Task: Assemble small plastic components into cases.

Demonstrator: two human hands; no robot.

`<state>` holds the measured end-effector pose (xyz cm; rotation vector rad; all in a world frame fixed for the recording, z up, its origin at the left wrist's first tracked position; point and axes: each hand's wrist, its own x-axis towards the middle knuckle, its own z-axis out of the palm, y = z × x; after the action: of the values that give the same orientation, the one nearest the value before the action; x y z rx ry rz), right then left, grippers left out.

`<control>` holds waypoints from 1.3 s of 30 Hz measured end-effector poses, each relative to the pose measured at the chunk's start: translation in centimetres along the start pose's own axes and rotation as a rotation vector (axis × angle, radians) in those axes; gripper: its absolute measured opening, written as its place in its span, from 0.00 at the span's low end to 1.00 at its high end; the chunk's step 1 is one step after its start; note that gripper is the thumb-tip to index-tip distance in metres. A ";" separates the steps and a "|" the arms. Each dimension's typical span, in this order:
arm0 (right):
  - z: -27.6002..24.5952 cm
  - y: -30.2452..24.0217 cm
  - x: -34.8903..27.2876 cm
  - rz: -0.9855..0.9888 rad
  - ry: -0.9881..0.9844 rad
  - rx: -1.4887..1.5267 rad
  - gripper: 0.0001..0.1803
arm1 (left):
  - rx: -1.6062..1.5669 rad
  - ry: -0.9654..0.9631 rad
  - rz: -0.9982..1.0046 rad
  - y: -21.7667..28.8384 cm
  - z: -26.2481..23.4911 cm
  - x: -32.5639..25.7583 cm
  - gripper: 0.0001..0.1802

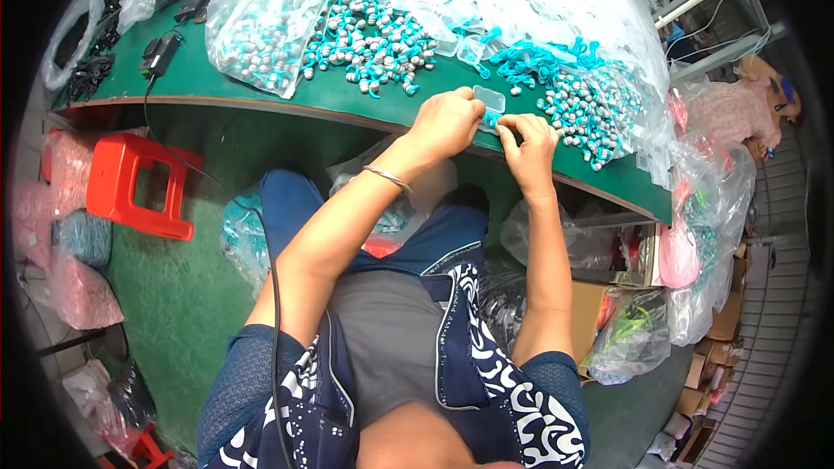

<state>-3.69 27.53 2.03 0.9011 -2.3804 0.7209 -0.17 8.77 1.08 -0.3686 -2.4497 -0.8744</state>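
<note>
A: What are the hands doing?

B: Left hand (445, 122) and right hand (530, 137) are meeting at the near edge of the green table (226, 87), fingers curling narrow around a small clear plastic box (489, 104), open lid tilting up.

A: Surroundings?

B: Teal-and-silver small parts (373, 35) are lying heaped just beyond, more beside the right hand. A red stool (135, 184) is standing on the floor, left.

A red stool (139, 184) stands left on the green floor (182, 295).
</note>
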 end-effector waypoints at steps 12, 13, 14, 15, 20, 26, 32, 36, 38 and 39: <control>-0.3 0.4 0.7 0.114 -0.154 0.109 0.06 | -0.080 -0.002 -0.037 -0.2 -0.1 -0.2 0.14; -0.2 0.4 0.7 0.116 -0.133 0.130 0.07 | -0.093 0.021 -0.046 0.1 -0.4 -0.3 0.14; -0.1 0.5 0.7 0.119 -0.112 0.150 0.08 | -0.107 0.044 -0.056 0.3 -0.7 -0.5 0.15; -0.1 0.5 0.7 0.121 -0.089 0.171 0.09 | -0.120 0.067 -0.064 0.5 -1.0 -0.6 0.15; 0.8 1.8 0.9 0.156 -0.072 0.115 0.13 | -0.006 0.035 -0.057 0.6 -0.8 -1.2 0.13; 2.2 2.8 1.9 0.133 -0.118 -0.053 0.14 | 0.087 0.105 0.052 0.3 0.1 -1.7 0.13; 2.3 3.5 2.1 0.276 -0.203 0.094 0.16 | 0.197 0.106 0.106 0.2 0.6 -2.0 0.14; 2.5 3.7 1.8 0.224 -0.161 0.065 0.17 | 0.282 0.090 0.134 0.1 0.9 -2.2 0.17; 2.6 3.8 1.8 0.232 -0.165 0.056 0.17 | 0.326 0.092 0.137 0.3 0.9 -2.4 0.20; 2.6 3.9 2.0 0.235 -0.166 0.049 0.17 | 0.346 0.094 0.139 0.5 0.8 -2.5 0.21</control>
<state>-8.37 27.51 0.14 0.7322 -2.6579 0.8248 1.77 9.47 -0.56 -0.3568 -2.3960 -0.3899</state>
